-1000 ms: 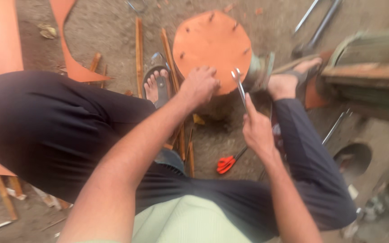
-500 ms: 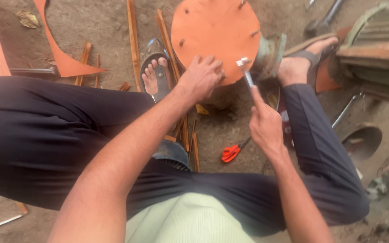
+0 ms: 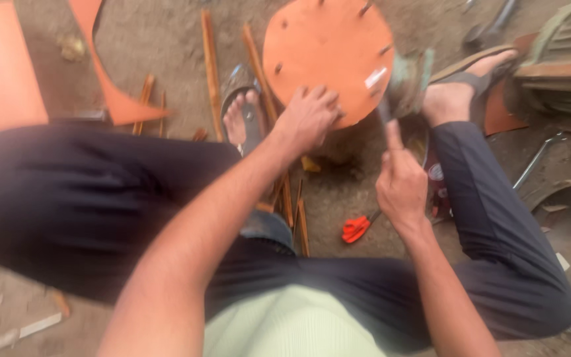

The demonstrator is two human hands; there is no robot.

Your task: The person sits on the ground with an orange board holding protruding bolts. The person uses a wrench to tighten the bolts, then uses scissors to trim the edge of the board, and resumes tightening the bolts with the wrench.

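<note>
Moved: since a second ago the tool's head has gone from the disc's near right rim up to its right edge, and my view has swung left and closer.
Left hand: my left hand (image 3: 306, 119) lies fingers-down on the near edge of the disc (image 3: 328, 49), pressing on it, not wrapped round anything.
Right hand: my right hand (image 3: 401, 182) is clenched round the handle of a tool (image 3: 379, 92), forefinger stretched up along it.
Tool: slim and metal, blurred; its pale head meets the disc's right edge. What kind of tool it is, I cannot tell.
Disc: round, orange, with small holes and pegs near its rim; it sits far centre, between my feet, above the dirt floor (image 3: 160, 39).
Beside the disc: a greenish round part (image 3: 408, 79) just right of it, touching my right foot (image 3: 454, 96) in a sandal.
Floor: orange strips (image 3: 209, 66) left of the disc, an orange sheet offcut (image 3: 110, 89) far left, an orange-handled tool (image 3: 356, 228) near my right wrist.
</note>
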